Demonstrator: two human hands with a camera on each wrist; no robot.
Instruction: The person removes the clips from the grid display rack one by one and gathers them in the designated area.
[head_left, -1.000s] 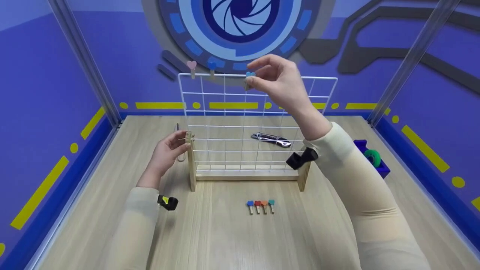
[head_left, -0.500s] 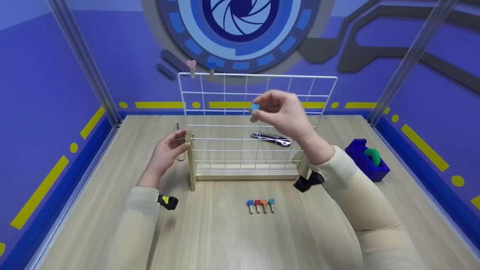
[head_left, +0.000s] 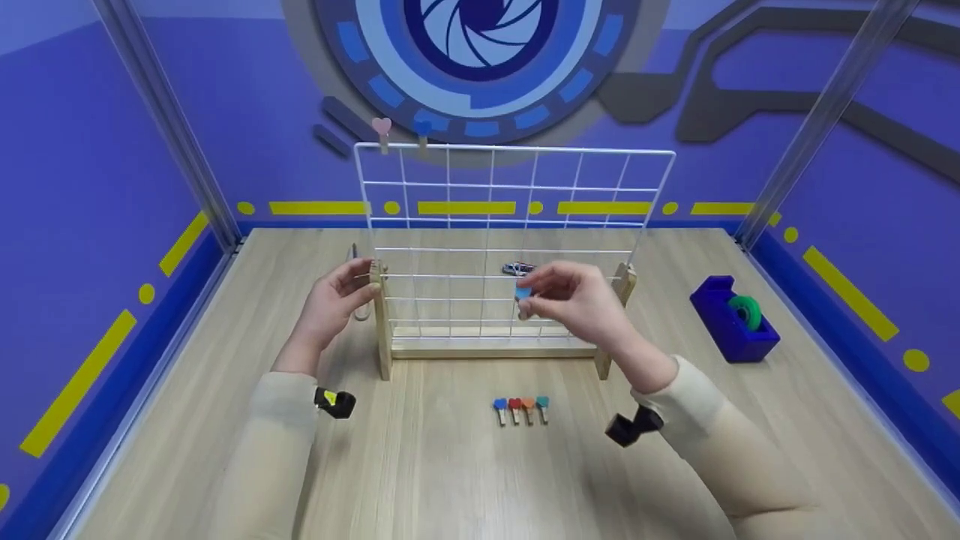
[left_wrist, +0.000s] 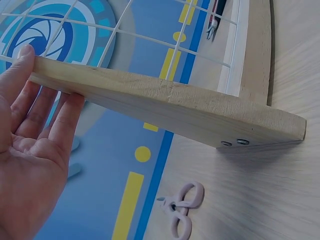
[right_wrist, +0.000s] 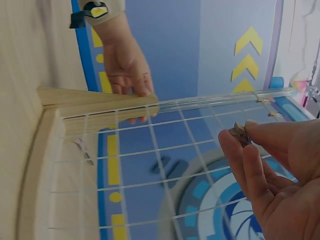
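Observation:
My left hand (head_left: pixel 330 306) grips the top of the wooden side post (left_wrist: pixel 150 92) of a white wire grid rack (head_left: pixel 517 149), thumb on one side and fingers on the other. In front of the grid's lower part, my right hand (head_left: pixel 581 304) pinches a small wooden clothespin (head_left: pixel 523 294) with a light blue heart; the right wrist view shows the clothespin (right_wrist: pixel 240 132) between thumb and fingertips. A pink-heart clothespin (head_left: pixel 382 126) and a blue-heart clothespin (head_left: pixel 424 129) are clipped on the top wire at left. Several heart clothespins (head_left: pixel 514 406) lie in a row before the rack.
At right stands a blue tape dispenser (head_left: pixel 735 334) with green tape. Behind the grid lies a dark and silver utility knife (head_left: pixel 517 268), partly hidden by my right hand. Pale scissors (left_wrist: pixel 182 205) lie left of the rack. Blue panels wall the table on the sides and back.
My right hand has come down and slightly right from the grid's top wire to its lower part, still pinching the light blue heart clothespin. The left hand has stayed on the post.

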